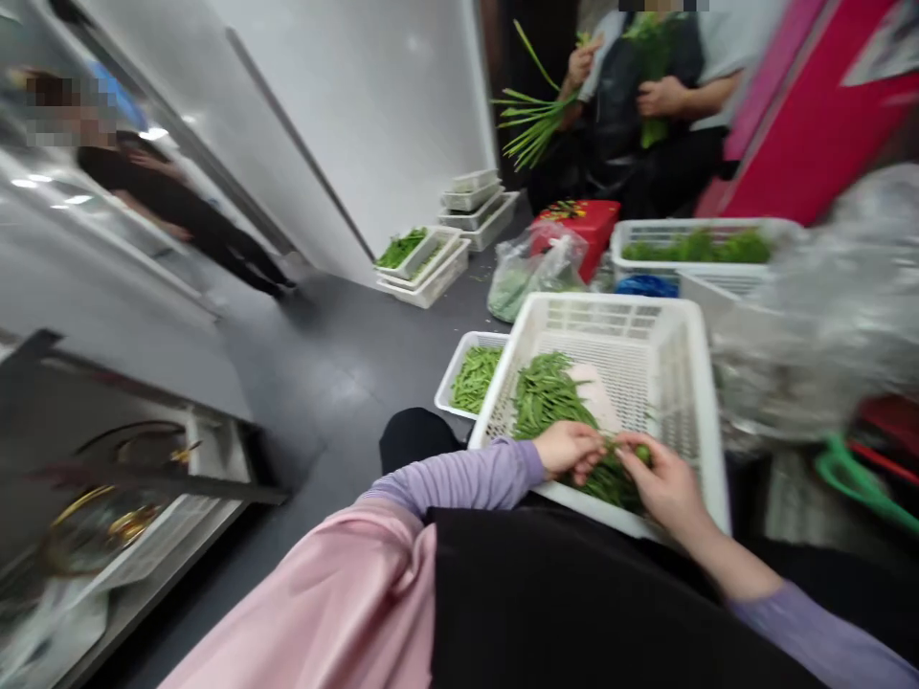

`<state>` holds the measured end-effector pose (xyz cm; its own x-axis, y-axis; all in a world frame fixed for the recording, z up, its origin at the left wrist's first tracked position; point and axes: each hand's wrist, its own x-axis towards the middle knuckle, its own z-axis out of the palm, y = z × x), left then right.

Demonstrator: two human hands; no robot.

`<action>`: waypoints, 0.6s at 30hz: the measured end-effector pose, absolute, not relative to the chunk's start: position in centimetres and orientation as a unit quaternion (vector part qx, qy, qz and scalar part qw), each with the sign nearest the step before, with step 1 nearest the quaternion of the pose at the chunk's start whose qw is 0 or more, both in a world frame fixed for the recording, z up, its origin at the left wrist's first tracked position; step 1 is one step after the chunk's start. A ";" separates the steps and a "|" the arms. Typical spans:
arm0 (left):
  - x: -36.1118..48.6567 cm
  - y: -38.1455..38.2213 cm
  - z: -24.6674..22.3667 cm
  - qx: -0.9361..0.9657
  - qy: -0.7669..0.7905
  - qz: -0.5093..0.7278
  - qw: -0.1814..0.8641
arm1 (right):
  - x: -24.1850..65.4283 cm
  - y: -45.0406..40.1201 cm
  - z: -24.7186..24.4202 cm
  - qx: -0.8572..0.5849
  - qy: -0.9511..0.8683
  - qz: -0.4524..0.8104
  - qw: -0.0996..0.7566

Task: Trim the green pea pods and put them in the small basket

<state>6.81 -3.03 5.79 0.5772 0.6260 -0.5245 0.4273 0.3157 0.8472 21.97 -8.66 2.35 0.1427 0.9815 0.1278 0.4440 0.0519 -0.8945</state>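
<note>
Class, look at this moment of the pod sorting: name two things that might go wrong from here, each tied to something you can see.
1. The white basket seems to rest on the person's lap, tilted; it might slip and spill the green pods.
2. The left hand and right hand work one pod at the basket's near edge; pieces may fall outside it.

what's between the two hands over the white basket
In the head view, a green pod spans the short gap between the left hand and right hand, both pinching it above the pod pile in the white basket.
</note>
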 end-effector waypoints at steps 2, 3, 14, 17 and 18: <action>6.1 -2.3 4.7 0.628 0.509 0.012 0.588 | 22.1 -8.1 3.1 -0.624 -0.496 0.366 0.480; 5.7 -1.7 4.1 0.669 0.532 -0.017 0.518 | 22.3 -7.7 3.3 -0.619 -0.451 0.394 0.508; 7.7 0.4 7.3 0.903 0.321 -0.090 0.272 | 23.9 -6.1 3.4 -0.619 -0.478 0.382 0.492; 8.1 1.1 8.0 0.932 0.281 -0.133 0.187 | 24.2 -6.3 4.0 -0.618 -0.629 0.207 0.423; 8.1 1.5 8.2 0.942 0.259 -0.138 0.165 | 24.3 -6.4 4.1 -0.593 -0.678 0.189 0.392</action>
<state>8.12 1.47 8.18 0.8280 0.4419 -0.3451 0.5328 -0.8119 0.2386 24.26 -6.37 4.08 0.0092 0.9516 0.3073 0.6552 0.2264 -0.7207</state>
